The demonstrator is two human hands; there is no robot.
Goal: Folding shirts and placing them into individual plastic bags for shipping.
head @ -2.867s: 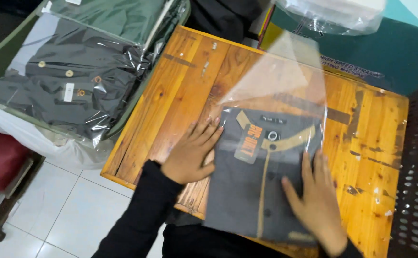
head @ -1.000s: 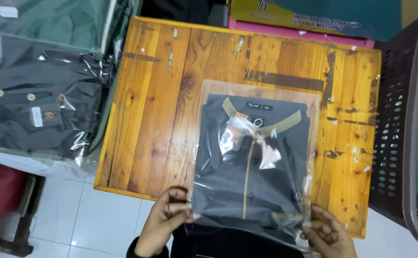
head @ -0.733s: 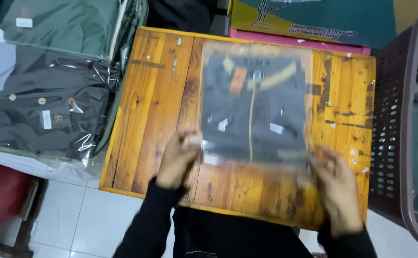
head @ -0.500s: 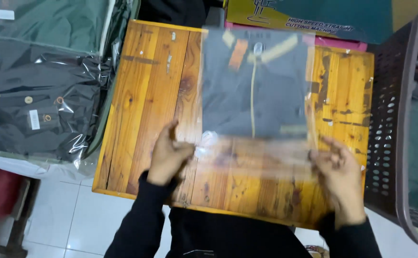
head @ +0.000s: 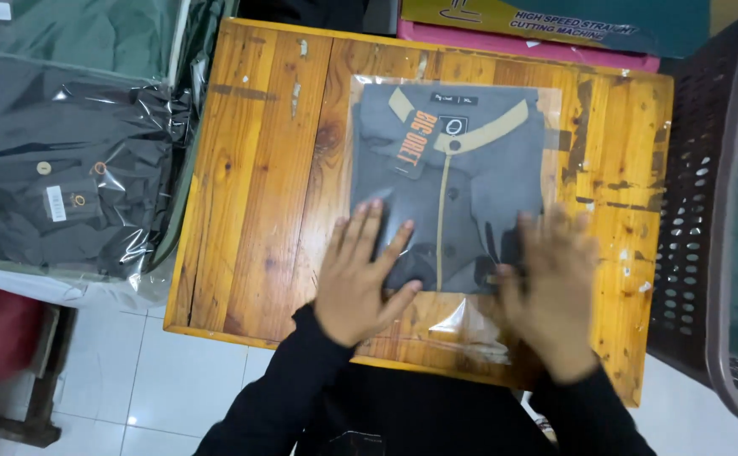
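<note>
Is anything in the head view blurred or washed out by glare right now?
Head view: the right hand is smeared by motion blur, while the left hand is sharper; the folded grey shirt in its clear bag reads cleanly, with mild sheen on the loose plastic flap near the wooden table edge; stronger glare streaks the bagged dark shirts at left.

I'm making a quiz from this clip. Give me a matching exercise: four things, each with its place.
1. grey shirt in clear bag
2. left hand
3. dark crate
4. bagged dark shirts

a. right of the table
b. left of the table
c. middle of the wooden table
d. flat on the bag's near left corner

Pairs: 1-c, 2-d, 3-a, 4-b
</note>
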